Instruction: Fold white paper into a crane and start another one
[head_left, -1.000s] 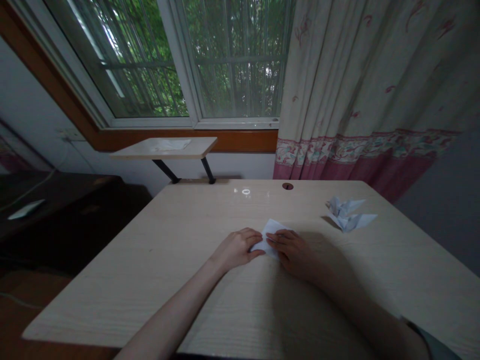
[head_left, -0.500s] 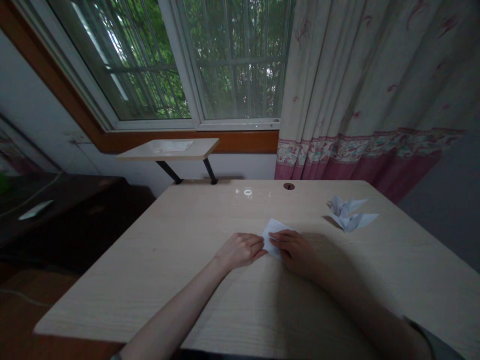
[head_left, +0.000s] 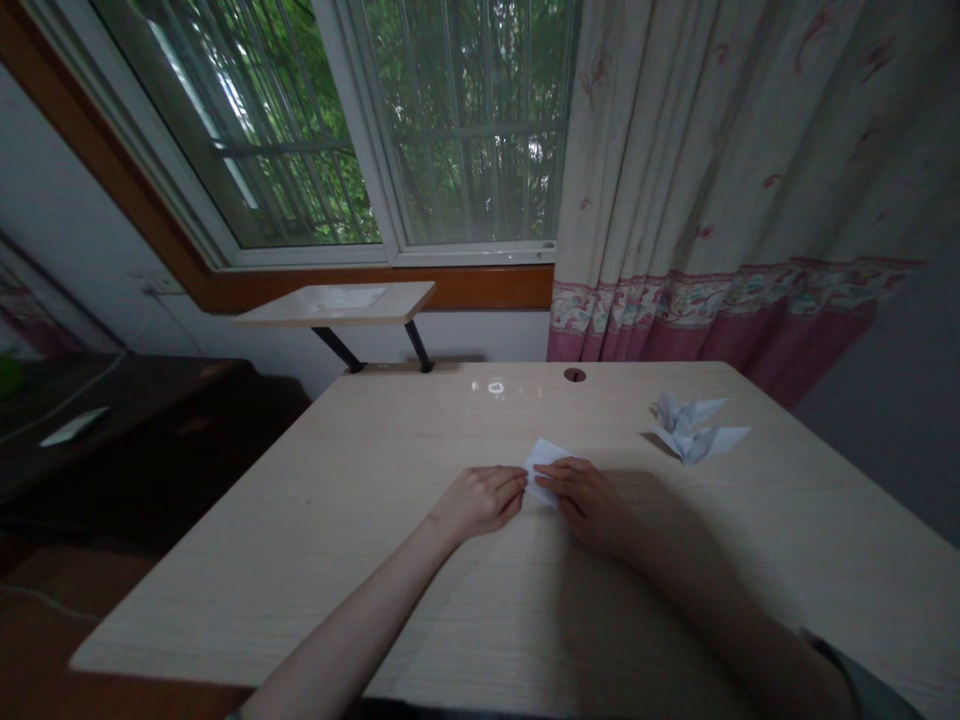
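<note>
The small white folded paper lies flat on the table between the two hands, its left edge at the curled fingertips of the left hand, though whether they pinch it I cannot tell. The right hand, loosely opened, lays its extended fingers over the paper's right part. Pointed, creased paper figures stand farther right on the pale, wood-grained table, and the raised shelf bears a white sheet

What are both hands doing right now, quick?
Left hand: fingers bent together at the paper's left edge; can't tell if it's gripping.
Right hand: open, fingers laid over the paper's right side.
</note>
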